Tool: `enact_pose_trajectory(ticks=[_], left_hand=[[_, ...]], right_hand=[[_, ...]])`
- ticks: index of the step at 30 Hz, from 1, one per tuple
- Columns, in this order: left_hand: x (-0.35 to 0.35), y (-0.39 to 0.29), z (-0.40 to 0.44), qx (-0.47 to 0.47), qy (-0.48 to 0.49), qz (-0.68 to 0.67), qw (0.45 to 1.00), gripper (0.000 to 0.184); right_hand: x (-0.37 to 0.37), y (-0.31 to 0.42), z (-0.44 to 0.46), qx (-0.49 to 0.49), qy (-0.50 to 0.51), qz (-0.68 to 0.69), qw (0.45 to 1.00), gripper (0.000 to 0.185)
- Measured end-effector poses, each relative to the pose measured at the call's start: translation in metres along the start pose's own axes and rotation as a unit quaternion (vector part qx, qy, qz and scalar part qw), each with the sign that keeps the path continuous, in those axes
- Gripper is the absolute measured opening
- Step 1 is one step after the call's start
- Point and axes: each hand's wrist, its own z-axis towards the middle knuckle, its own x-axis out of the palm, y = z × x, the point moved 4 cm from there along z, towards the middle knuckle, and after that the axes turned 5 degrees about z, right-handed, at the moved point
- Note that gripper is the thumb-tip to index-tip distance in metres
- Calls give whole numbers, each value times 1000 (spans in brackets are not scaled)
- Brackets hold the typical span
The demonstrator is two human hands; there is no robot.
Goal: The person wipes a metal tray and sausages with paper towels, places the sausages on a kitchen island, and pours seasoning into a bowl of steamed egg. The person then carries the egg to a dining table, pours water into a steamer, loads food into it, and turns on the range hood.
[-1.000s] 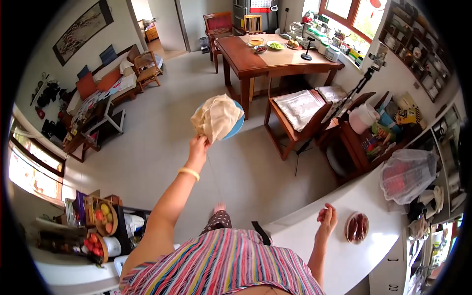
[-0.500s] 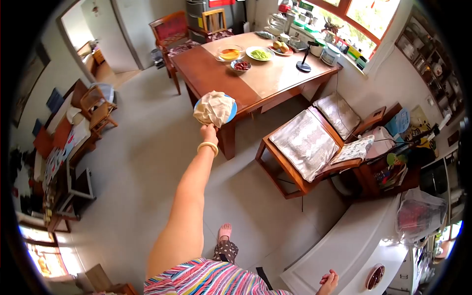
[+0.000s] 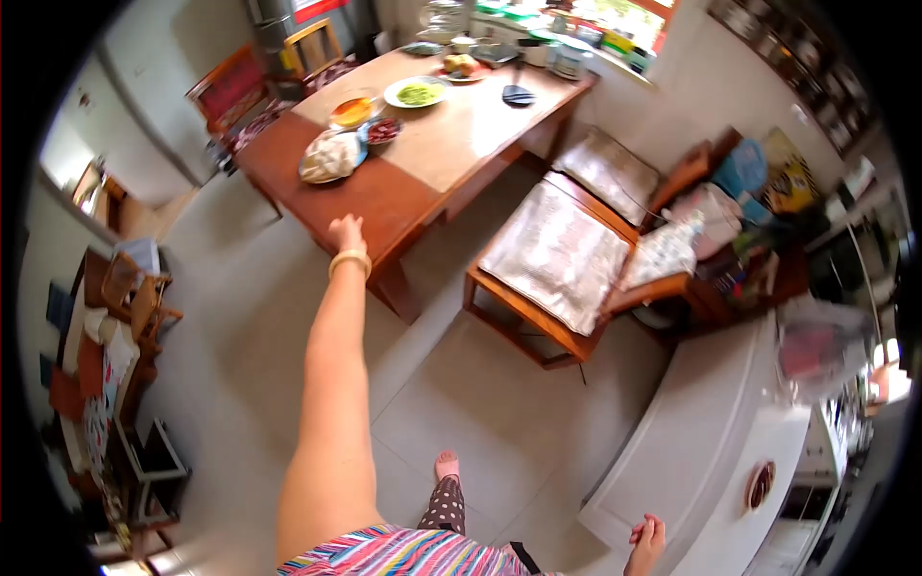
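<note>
On the near left part of the wooden table [image 3: 403, 216] rests a blue-rimmed plate of pale, folded flatbread [image 3: 329, 156]. My left hand [image 3: 347, 233], with a yellow bangle at the wrist, is at the table's edge, just short of the plate and apart from it; its fingers are blurred. Behind the flatbread are a bowl of orange food [image 3: 352, 110], a bowl of dark red food [image 3: 383, 132] and a plate of green food [image 3: 417, 92]. At the lower right, my right hand [image 3: 646, 533] hangs with curled fingers beside the white counter.
A cushioned wooden chair [image 3: 562, 254] stands right of the table, and a red-backed chair [image 3: 230, 91] behind it to the left. The white counter [image 3: 711, 480] bears a dish of dark red food [image 3: 761, 486]. A black stand [image 3: 519, 94] is on the table.
The flatbread plate has gone from my left hand onto the table, and that hand has come away from it. The table now appears nearer and further left. My right hand remains low at the right.
</note>
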Motion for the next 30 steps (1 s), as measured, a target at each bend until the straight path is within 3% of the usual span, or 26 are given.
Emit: enact_pose_trajectory(ticks=[1, 2, 3, 4, 7, 9, 12, 15, 18, 24, 30], left_hand=[[-5, 5, -24, 84, 73, -34, 993, 13], [-12, 10, -61, 76, 85, -51, 992, 13], [-15, -1, -128, 33, 65, -32, 997, 34], [-29, 14, -170, -11, 119, 13, 993, 49], [-79, 46, -361, -139, 198, 133, 961, 37], [-126, 93, -484, -303, 271, 193, 893, 25], [-137, 64, -705, -372, 408, 248, 796, 25], [-117, 21, -870, -328, 606, 227, 688, 29], [-103, -1, -975, -225, 735, 191, 610, 34], [-87, 2, -1120, -195, 770, 180, 581, 32], [-45, 29, -1246, -133, 796, 173, 564, 32]], right_hand=[[-11, -11, -3, -28, -20, 59, 998, 23], [-25, -19, -6, -44, -28, 72, 996, 21], [-40, -16, -13, -58, -47, 85, 994, 20], [-59, -18, -25, -41, -77, 83, 993, 19], [-123, -34, -66, -60, -149, 141, 977, 18], [-173, -69, -92, -39, -204, 222, 953, 18], [-250, -125, -129, -20, -270, 256, 928, 20], [-337, -183, -160, -42, -312, 315, 895, 21], [-407, -232, -194, -38, -371, 343, 862, 20], [-532, -289, -225, -51, -438, 372, 817, 19], [-638, -360, -193, -41, -488, 369, 790, 19]])
